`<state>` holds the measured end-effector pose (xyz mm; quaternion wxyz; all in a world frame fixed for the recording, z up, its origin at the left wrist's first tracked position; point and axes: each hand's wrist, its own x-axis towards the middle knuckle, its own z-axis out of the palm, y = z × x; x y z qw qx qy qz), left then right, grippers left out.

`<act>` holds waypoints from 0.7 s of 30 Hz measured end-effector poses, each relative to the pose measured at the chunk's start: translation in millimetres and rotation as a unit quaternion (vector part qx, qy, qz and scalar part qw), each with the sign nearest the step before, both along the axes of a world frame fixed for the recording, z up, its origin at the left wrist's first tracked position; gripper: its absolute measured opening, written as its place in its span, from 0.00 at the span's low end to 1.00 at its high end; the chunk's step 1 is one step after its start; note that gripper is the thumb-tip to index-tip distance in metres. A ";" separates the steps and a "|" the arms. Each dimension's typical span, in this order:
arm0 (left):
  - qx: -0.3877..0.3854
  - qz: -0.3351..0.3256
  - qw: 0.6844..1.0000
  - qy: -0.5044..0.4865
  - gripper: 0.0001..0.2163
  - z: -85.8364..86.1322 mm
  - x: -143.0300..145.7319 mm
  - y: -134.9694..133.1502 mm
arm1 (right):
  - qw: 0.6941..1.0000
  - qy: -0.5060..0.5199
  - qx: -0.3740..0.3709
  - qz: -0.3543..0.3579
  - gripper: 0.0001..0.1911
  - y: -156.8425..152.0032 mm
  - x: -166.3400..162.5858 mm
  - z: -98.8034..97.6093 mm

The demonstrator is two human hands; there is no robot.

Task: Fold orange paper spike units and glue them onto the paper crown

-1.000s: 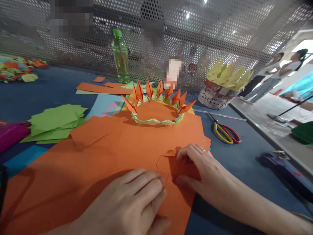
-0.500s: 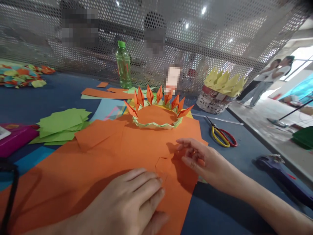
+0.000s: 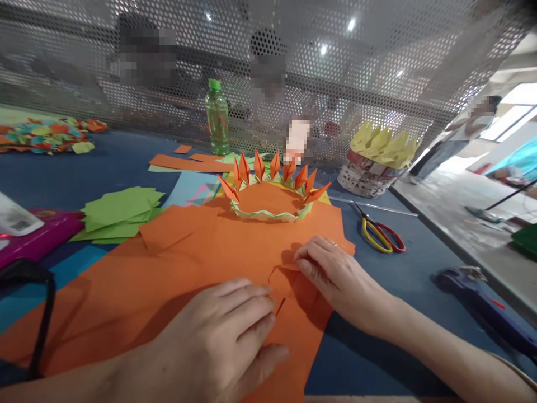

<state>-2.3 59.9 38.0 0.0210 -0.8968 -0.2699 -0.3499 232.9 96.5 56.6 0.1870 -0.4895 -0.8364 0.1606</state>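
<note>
My left hand [image 3: 226, 330] lies palm down on the large orange paper sheet [image 3: 201, 240], its fingers stretched out over the near edge of a small orange paper piece [image 3: 289, 282]. My right hand [image 3: 335, 268] pinches the far right edge of that small piece between thumb and fingers. The piece's edge stands slightly raised, and the part under the left fingers is hidden. Beyond both hands sits a folded paper crown [image 3: 272, 215], a pale green ring with orange points along its back.
Scissors [image 3: 377, 235] and a purple stapler-like tool [image 3: 482, 308] lie at right. A yellow-pointed paper basket [image 3: 369, 168] stands behind. Green paper sheets [image 3: 119, 210] and a magenta device [image 3: 46, 238] are at left. A green bottle [image 3: 217, 123] stands near the mesh. A person [image 3: 465, 131] stands far right.
My right hand has closed from a loose, half-open pose into a pinch on the small orange piece, whose edge has lifted. My left hand has stayed nearly in place.
</note>
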 end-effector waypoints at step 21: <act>0.039 0.019 0.999 -0.007 0.17 9.4 -3.0 -3.8 | 0.989 0.140 -0.030 -0.026 0.23 -20.4 2.0 -13.5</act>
